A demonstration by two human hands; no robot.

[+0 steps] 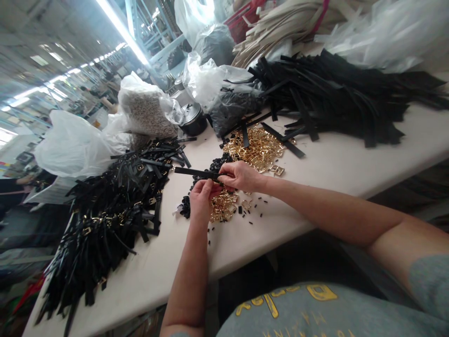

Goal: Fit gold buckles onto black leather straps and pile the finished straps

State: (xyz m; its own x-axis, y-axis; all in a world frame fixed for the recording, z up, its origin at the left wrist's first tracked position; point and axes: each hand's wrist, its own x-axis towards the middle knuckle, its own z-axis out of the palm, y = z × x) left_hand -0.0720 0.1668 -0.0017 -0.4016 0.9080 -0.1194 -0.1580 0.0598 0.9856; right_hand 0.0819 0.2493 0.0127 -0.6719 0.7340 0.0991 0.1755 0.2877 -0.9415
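Between my two hands is a narrow black strap (192,172), its free end pointing left over the table. My left hand (202,193) pinches the strap from below near its right end. Thumb and fingers of my right hand (238,176) close on that same end from the right. Whatever small part sits at the fingertips is hidden. Beneath the hands lies a pile of small gold buckles (224,207), with little black pieces (217,164) heaped behind. A larger pile of gold buckles (261,149) spreads beyond my right hand.
Black straps with gold buckles (115,210) form a long heap at left. Loose black strips (336,93) are stacked at back right. Clear plastic bags (140,103), a dark round tin (192,120) and beige strips (280,28) stand behind. The table (280,224) ends close to my body.
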